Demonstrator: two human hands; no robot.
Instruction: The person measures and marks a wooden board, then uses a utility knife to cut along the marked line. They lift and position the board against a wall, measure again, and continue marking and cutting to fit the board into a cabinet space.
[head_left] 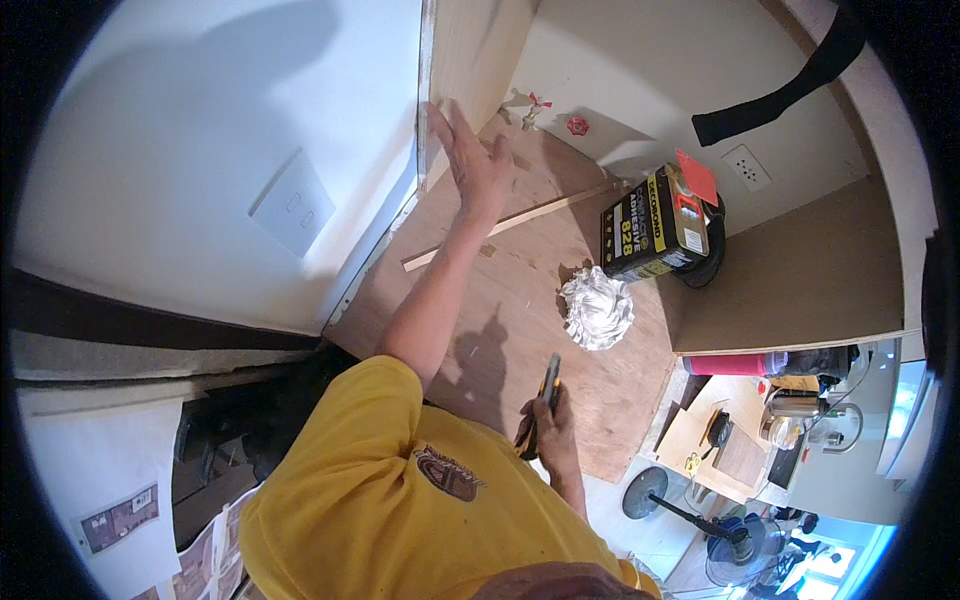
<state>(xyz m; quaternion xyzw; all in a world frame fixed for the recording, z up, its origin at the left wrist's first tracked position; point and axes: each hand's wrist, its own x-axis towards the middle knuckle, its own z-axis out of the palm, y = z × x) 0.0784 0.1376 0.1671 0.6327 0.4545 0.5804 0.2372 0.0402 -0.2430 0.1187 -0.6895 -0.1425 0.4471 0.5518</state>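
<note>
My left hand [472, 158] is stretched out with fingers spread, flat against the edge of a pale wood panel [465, 60] that stands upright in the corner. My right hand [545, 425] is close to my chest, shut on a yellow and black utility knife [546, 385] that points up. Between the hands lies a brown plywood surface [520, 310]. A thin wooden strip [520, 218] lies across it just beyond my left wrist.
A black and yellow adhesive can [652, 222] with a red spreader [697, 177] stands at the back right, a crumpled foil ball [597, 308] in front of it. A white wall with a switch plate [292, 203] is left. Fans and cluttered furniture sit below right.
</note>
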